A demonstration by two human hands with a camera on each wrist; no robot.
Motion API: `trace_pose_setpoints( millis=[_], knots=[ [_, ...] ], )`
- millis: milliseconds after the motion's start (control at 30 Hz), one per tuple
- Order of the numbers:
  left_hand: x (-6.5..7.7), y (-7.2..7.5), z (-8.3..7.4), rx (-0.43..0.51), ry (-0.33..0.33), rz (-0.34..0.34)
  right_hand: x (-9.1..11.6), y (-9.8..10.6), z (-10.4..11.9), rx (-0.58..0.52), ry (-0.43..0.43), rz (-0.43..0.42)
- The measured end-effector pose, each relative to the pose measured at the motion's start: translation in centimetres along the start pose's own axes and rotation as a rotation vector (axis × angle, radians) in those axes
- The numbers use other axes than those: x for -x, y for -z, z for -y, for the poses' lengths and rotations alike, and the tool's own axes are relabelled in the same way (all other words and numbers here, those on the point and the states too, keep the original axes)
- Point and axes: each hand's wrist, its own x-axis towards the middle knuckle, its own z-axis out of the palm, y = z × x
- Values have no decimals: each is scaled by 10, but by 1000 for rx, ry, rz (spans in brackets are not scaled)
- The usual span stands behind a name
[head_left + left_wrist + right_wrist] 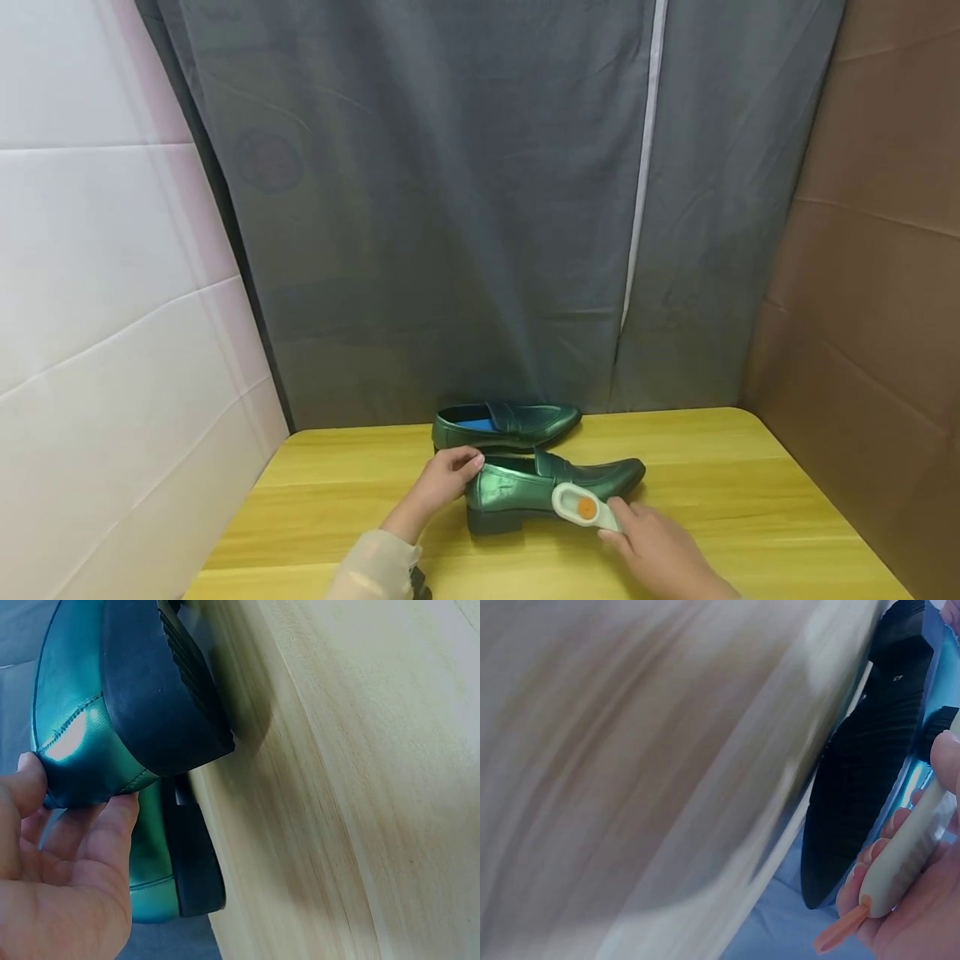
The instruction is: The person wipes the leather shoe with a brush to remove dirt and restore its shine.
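A shiny green loafer (517, 487) is on the table, toe to the right. My left hand (446, 475) grips it at the back of the heel, thumb and fingertips on the collar and heel leather in the left wrist view. In my right hand (660, 546) is a pale green shoe brush (587, 508) with an orange disc on its back. Its dark bristles (939, 731) meet the loafer's side just above the black sole (870, 772). From the handle end hangs an orange loop (842, 928). The sole is tilted toward the right wrist camera.
Behind the held shoe lies a second green loafer (551, 425), also toe right, with a blue insole (476, 425). The yellow wood-grain table (750, 500) ends at a grey curtain (450, 250). White cloth (112, 292) hangs on the left, brown cloth (870, 292) on the right.
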Motion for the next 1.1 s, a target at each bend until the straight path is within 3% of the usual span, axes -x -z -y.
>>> trace_pose_setpoints(
  millis=[233, 533, 800, 1100],
  knots=[
    [-1, -1, 1, 8, -5, -10, 5, 0, -11, -38, -33, -14],
    [-2, -2, 0, 11, 11, -10, 8, -1, -26, -143, -164, 7],
    [-2, -2, 3, 3, -20, -11, 7, -1, -32, -179, -203, 14],
    [-2, -1, 4, 5, -9, -6, 8, 2, -36, -196, -232, 29]
  ],
)
